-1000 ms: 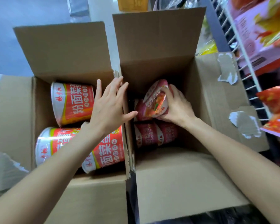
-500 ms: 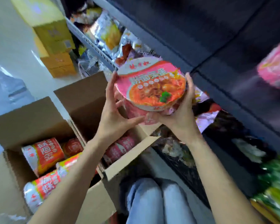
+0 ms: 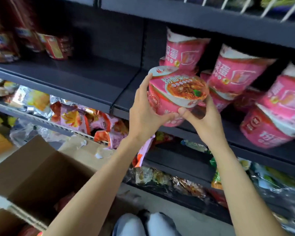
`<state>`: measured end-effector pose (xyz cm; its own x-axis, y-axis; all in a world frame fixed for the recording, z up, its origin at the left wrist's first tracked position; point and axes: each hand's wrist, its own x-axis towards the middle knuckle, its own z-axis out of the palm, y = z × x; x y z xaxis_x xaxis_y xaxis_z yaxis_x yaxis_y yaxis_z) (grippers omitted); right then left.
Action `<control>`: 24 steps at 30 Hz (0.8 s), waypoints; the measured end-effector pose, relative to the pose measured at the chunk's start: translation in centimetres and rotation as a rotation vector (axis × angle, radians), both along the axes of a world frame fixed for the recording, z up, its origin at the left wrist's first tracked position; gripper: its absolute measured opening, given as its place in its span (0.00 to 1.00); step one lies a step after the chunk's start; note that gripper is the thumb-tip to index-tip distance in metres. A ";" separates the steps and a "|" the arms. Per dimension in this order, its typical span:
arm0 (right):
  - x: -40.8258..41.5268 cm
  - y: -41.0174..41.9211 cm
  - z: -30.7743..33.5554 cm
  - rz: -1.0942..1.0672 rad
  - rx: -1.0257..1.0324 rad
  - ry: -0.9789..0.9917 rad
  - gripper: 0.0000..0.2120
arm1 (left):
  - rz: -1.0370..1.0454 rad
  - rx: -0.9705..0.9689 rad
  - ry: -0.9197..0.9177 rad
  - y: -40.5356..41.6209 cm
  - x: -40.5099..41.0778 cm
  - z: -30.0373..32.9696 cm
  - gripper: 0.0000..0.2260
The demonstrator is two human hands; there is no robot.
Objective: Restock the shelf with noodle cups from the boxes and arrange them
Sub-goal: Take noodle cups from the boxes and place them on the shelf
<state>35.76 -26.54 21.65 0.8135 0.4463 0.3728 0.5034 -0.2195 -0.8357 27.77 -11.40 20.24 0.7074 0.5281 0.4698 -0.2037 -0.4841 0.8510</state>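
Both hands, left hand and right hand, clasp one pink noodle cup (lid tilted toward us) at the dark shelf edge.

pink noodle cup tilted, lid toward camera.

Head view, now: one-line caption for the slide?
Both hands, left and right, hold a pink noodle cup at the dark shelf, beside stacked pink cups.
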 end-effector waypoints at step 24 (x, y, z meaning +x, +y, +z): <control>4.6 -17.0 -3.0 -0.765 -0.201 -0.437 0.11 | 0.231 0.127 0.222 -5.7 5.8 -2.9 0.53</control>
